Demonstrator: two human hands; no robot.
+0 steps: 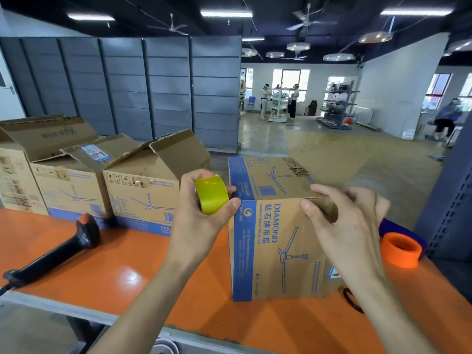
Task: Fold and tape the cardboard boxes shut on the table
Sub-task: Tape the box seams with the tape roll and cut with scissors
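Orange table [115, 272], box [275, 251] corner in right hand [350, 226]

Your blue-printed closed box [278, 246] stands upright. The yellow tape roll [212, 194] is just beside its top left corner, with open-flapped boxes [143, 195] farther left.

left hand [201, 218] grips yellow tape roll [212, 194] | right hand [347, 226] pinches tape strip [331, 212] at box [281, 251] top edge | orange table [115, 272]

A black handheld barcode scanner with an orange cap [63, 247] lay at eight o'clock; tall grey panelled cabinets [153, 88] stood at eleven o'clock.
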